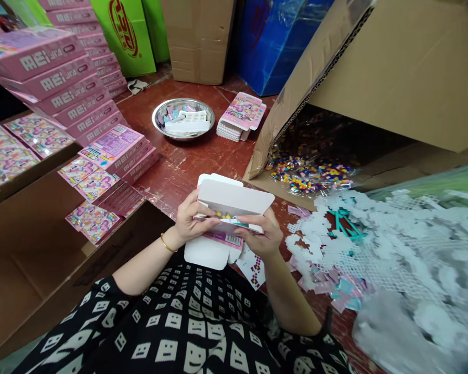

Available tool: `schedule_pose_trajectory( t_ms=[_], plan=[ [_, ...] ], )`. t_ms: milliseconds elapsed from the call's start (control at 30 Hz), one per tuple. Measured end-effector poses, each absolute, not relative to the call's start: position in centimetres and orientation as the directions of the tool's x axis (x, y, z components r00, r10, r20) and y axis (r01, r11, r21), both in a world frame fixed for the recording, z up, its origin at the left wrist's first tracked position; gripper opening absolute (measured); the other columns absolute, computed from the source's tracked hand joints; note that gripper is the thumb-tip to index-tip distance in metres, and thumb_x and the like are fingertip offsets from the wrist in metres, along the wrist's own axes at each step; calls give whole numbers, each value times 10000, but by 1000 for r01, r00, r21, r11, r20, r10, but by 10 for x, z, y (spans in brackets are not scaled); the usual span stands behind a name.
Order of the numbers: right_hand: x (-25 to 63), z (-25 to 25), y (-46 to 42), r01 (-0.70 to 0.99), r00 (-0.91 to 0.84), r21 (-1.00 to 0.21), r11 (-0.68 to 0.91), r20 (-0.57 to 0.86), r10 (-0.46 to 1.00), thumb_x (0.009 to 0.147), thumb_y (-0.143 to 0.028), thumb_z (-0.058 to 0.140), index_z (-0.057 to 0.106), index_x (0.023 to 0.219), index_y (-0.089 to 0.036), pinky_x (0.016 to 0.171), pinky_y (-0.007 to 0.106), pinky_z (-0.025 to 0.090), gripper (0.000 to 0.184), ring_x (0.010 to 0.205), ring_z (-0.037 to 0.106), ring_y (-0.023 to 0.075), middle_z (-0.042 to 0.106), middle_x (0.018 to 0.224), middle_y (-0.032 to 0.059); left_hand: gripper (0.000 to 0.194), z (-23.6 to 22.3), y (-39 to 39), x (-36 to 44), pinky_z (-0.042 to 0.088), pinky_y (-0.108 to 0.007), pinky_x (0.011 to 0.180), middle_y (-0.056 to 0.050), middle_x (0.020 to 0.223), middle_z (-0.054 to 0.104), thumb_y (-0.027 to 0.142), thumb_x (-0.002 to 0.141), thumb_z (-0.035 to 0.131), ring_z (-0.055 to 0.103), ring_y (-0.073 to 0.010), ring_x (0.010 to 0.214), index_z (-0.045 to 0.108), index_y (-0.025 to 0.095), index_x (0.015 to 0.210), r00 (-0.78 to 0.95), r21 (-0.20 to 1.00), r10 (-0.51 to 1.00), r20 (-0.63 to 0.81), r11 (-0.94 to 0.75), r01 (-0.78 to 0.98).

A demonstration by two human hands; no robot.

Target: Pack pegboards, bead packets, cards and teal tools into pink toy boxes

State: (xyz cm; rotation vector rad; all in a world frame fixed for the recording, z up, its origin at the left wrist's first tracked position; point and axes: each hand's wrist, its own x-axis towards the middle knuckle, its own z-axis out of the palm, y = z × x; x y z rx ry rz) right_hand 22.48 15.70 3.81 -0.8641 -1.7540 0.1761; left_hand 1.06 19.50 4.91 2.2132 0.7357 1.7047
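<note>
Beyond your patterned top [191, 322], your left grip [191, 217] and right grip [263, 235] pinch opposite ends of a crosswise open box [237, 196].

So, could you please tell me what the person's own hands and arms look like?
Both the left hand and right hand are ungloved. A thin gold-coloured bracelet circles the left wrist; none shows on the right. The forearms are bare below black sleeves with a pale, blocky print.
</note>
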Motion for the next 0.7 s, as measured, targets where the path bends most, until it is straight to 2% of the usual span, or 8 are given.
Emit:
schedule_pose_trajectory(
  t_ms=[67, 133, 200, 267, 333, 400, 467, 700],
  plan=[
    [217, 34, 160, 488, -51, -429, 760, 855, 516, 810, -219, 753, 674, 1114, -308, 837, 448, 581, 327, 1024, 672, 270, 668, 1114, 74, 210, 52, 198, 10, 574, -322, 732, -66, 973, 670, 381, 911, 672, 681, -189, 882, 610, 202, 819, 225, 468, 512, 829, -855, 222],
    [214, 35, 165, 512, 48, -343, 788, 927, 372, 809, -126, 720, 561, 1273, -369, 925, 500, 557, 547, 1048, 675, 259, 678, 1114, 47, 174, 52, 201, 9, 589, -383, 828, -65, 1061, 693, 312, 910, 683, 697, -209, 990, 575, 250, 1031, 149, 460, 484, 862, -871, 169],
    [214, 40, 169, 481, 105, -317, 817, 946, 305, 817, -144, 711, 414, 1383, -399, 944, 556, 551, 688, 973, 700, 250, 683, 1014, 15, 410, 51, 203, 9, 590, -440, 877, -28, 1040, 713, 280, 900, 701, 712, -211, 1009, 454, 323, 1225, 47, 444, 449, 892, -892, 82],
    [218, 51, 171, 434, 30, -376, 819, 914, 405, 827, -270, 734, 424, 1391, -370, 890, 554, 581, 652, 935, 706, 261, 668, 985, 27, 494, 51, 202, 8, 599, -444, 865, -14, 999, 713, 348, 849, 764, 721, -217, 983, 462, 330, 1239, 61, 433, 434, 899, -901, 34],
    [223, 66, 170, 424, -145, -455, 783, 820, 554, 836, -365, 734, 567, 1310, -316, 847, 507, 606, 505, 1006, 690, 277, 655, 1086, 78, 420, 56, 198, 5, 602, -409, 838, -41, 1002, 701, 406, 809, 794, 714, -219, 963, 576, 264, 1138, 160, 454, 458, 874, -889, 63],
    [228, 83, 169, 406, -319, -504, 763, 704, 635, 865, -324, 706, 667, 1228, -284, 895, 486, 597, 367, 1122, 661, 282, 646, 1231, 111, 302, 63, 193, 2, 593, -372, 812, -65, 1010, 698, 373, 834, 769, 697, -203, 940, 633, 210, 1049, 228, 493, 511, 829, -860, 132],
    [231, 97, 169, 346, -415, -555, 756, 632, 654, 890, -218, 666, 679, 1243, -282, 951, 470, 583, 359, 1150, 668, 253, 681, 1257, 95, 224, 70, 189, 1, 577, -340, 779, -65, 984, 708, 282, 881, 716, 681, -180, 899, 636, 194, 1070, 231, 527, 561, 795, -827, 196],
    [231, 108, 173, 285, -407, -660, 695, 573, 711, 916, -147, 610, 718, 1210, -284, 923, 406, 613, 342, 1056, 724, 206, 759, 1145, 62, 95, 78, 190, 13, 550, -311, 702, -53, 900, 733, 287, 953, 622, 677, -162, 814, 658, 199, 964, 174, 534, 566, 806, -822, 200]
  ],
)
